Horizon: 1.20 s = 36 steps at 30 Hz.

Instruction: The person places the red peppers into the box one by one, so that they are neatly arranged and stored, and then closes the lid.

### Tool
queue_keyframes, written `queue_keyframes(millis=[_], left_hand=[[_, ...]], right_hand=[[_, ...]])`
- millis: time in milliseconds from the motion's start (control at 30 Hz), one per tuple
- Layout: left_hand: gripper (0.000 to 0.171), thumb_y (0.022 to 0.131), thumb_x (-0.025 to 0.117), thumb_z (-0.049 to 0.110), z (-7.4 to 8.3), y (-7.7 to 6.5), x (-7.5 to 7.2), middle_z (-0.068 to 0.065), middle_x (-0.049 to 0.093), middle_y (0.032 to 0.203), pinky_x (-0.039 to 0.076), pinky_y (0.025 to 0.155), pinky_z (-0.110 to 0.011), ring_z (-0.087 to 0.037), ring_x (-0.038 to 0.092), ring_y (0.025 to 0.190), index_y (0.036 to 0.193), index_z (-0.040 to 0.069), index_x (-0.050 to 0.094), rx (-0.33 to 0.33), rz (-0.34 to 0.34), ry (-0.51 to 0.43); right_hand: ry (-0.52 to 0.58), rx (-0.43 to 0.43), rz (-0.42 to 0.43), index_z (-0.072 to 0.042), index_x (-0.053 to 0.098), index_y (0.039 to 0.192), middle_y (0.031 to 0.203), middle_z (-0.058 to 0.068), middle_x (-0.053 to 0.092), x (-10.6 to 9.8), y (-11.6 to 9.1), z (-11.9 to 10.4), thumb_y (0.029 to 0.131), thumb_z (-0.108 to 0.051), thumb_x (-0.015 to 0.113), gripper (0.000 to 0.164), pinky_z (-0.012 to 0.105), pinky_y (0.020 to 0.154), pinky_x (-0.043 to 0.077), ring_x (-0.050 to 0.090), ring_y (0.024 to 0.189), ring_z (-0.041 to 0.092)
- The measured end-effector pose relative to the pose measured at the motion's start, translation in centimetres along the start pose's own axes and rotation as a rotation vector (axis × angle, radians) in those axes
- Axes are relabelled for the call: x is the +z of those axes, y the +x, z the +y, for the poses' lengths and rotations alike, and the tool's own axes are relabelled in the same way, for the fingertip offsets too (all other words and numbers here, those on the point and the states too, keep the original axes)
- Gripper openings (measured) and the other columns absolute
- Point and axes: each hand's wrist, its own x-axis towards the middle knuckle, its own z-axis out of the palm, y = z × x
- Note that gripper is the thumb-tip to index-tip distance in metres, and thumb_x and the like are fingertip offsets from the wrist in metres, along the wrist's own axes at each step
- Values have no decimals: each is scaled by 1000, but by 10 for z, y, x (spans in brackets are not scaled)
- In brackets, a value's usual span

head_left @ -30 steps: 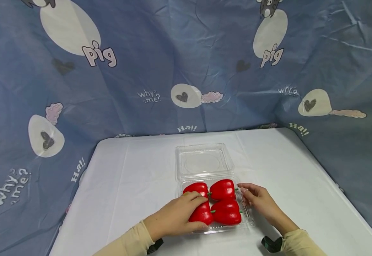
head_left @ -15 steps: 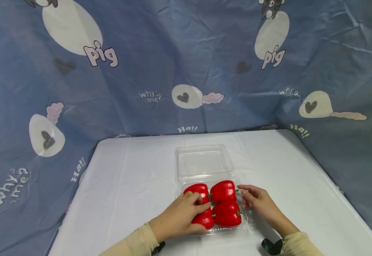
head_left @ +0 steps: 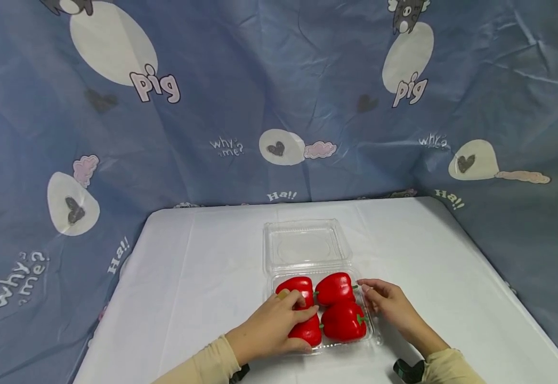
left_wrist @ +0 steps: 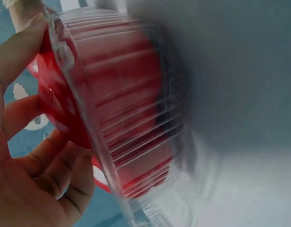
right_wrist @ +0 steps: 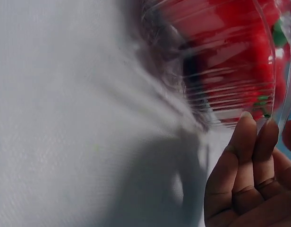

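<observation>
A clear plastic clamshell container (head_left: 275, 281) lies with its lid folded back, holding several red bell peppers with green stems. My left hand (head_left: 274, 325) grips the near-left bell pepper (head_left: 309, 332), thumb on its near side and index finger across its top. Other fingers of that hand lie over the far-left bell pepper (head_left: 294, 284). The near-right bell pepper (head_left: 342, 322) and far-right bell pepper (head_left: 334, 288) sit beside these, stems to the right. At the container's right rim my right hand (head_left: 393, 304) holds the edge, its fingertips against the ribbed wall in the right wrist view.
The transparent lid (head_left: 306, 242) lies flat behind the base. A white cloth-covered table (head_left: 211, 256) supports everything. Behind it and along its sides hangs a blue printed curtain (head_left: 221, 101). Dark wrist straps (head_left: 408, 369) show near the cuffs.
My left hand has shifted slightly right and nearer, with the near-left pepper moving along. The near-right pepper has slid a little right and turned. My right hand has stayed at the rim.
</observation>
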Motion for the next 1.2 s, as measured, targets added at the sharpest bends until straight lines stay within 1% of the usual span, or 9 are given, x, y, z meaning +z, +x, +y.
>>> queue_keyframes(millis=[133,233,367,467,533,633,767,967,1200], left_hand=[[78,76,76,63,-6,-3,-1,8,52,117,46,88,-32,-10,46,109,141,24,57,-67,52,-116],[74,79,69,68,-16,-2,-5,8,52,121,45,91,-39,-11,47,114,139,25,59,-148,133,-190],[61,90,60,62,-37,3,-10,3,56,119,47,90,-40,-14,52,110,132,18,64,-276,279,-187],[53,95,59,51,-53,9,-13,-4,61,116,49,91,-42,-20,56,108,127,9,66,-399,375,-154],[49,96,60,44,-64,14,-15,-9,63,114,50,91,-43,-25,58,107,124,4,66,-489,416,-155],[49,96,60,41,-80,21,-17,-13,64,113,52,88,-46,-30,60,106,124,1,65,-628,414,-199],[50,97,59,37,-101,30,-16,-17,67,110,53,84,-47,-32,63,103,126,-3,63,-753,363,-285],[45,96,61,28,-120,40,-8,-18,71,101,54,82,-46,-30,68,94,121,-9,64,-832,365,-382],[35,96,59,20,-128,48,-8,-20,71,108,52,90,-47,-35,65,106,113,-9,69,-858,358,-451]], right_hand=[[-5,0,27,3,61,126,72,7,49,1,3,-6,102,-22,56,35,28,60,47,50,64,16],[-17,-13,44,5,61,126,75,8,52,2,8,-12,103,-21,54,35,27,60,47,50,66,16],[-24,-21,49,8,57,129,90,12,61,2,17,-21,103,-21,53,39,27,62,51,57,72,16],[-47,-47,54,10,55,131,97,16,64,3,26,-26,103,-21,54,41,27,64,53,61,76,18],[-75,-70,60,11,56,129,98,19,65,4,33,-29,103,-21,55,41,27,64,52,62,76,19],[-128,-96,70,11,56,128,99,20,65,5,43,-33,102,-22,55,42,26,62,50,61,73,19],[-158,-100,79,12,56,129,102,22,65,5,54,-37,102,-19,54,41,25,58,49,59,72,18],[-203,-104,36,13,55,129,104,25,65,-1,69,-44,103,-20,52,42,27,64,53,64,80,22],[-207,-89,2,13,57,127,99,22,65,-4,81,-49,103,-21,53,41,28,67,55,65,83,25]])
